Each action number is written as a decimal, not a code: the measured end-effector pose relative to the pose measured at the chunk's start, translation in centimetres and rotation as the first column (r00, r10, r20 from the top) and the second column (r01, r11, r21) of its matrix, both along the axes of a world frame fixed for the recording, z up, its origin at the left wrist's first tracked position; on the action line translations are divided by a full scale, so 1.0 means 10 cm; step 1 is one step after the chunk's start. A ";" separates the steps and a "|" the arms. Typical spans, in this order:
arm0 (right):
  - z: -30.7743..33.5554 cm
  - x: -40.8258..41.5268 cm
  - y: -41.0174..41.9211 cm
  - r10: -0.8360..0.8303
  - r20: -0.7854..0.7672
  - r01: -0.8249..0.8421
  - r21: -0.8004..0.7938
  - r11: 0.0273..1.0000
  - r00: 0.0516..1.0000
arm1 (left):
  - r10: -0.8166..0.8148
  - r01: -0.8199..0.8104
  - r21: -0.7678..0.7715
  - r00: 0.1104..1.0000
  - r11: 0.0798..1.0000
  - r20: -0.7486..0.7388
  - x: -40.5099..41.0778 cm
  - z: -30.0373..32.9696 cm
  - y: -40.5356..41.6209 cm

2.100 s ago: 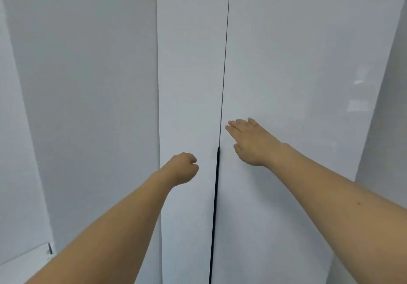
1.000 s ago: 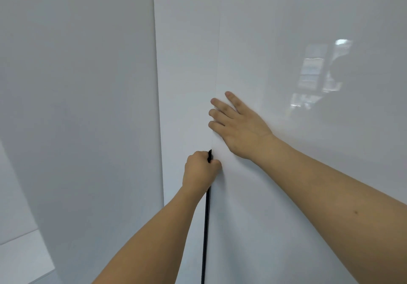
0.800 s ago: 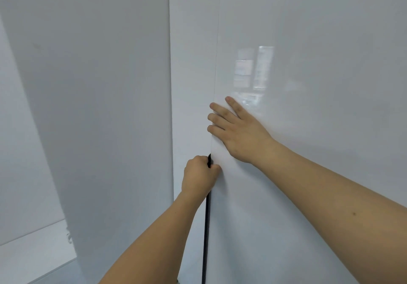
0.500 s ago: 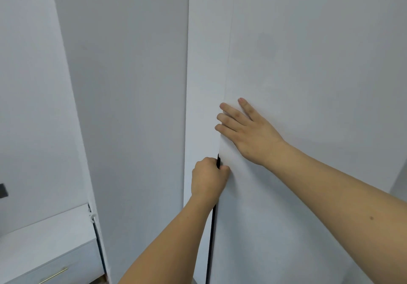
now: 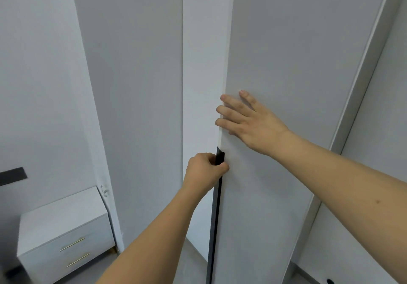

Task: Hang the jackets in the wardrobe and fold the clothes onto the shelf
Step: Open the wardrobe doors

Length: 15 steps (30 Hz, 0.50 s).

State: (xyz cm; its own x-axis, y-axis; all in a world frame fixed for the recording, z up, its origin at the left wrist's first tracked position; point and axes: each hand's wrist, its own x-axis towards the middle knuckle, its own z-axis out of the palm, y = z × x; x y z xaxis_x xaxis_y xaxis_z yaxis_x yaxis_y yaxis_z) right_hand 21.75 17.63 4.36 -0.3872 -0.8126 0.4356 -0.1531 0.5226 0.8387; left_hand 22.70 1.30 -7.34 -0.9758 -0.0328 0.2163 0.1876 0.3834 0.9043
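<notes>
Left hand (image 5: pixel 204 170): fingers curled round the black handle strip (image 5: pixel 215 213) on the wardrobe door (image 5: pixel 286 63) edge.
Right hand (image 5: pixel 248 121): fingers straight, flat on the door just above the strip.

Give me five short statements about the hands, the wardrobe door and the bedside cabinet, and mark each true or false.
1. The left hand grips the black handle strip on the edge of the wardrobe door. True.
2. The right hand is curled into a fist. False: its fingers lie straight and flat on the door.
3. The right hand sits higher on the door than the left hand. True.
4. A jacket hangs over the left forearm. False: no clothing is in view.
5. The bedside cabinet stands at the lower right. False: it is at the lower left and has two drawers with gold handles.
</notes>
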 end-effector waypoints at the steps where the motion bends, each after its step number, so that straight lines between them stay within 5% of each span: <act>1: 0.00 0.08 0.04 0.016 -0.010 -0.016 -0.004 1.000 1.000 | -0.009 0.009 -0.006 1.000 1.000 0.001 0.10 0.00 0.02; 15: -0.05 1.16 0.70 -0.039 -0.012 0.039 -0.012 0.999 0.999 | 0.097 -0.096 -0.099 0.995 0.990 0.004 1.24 0.08 0.70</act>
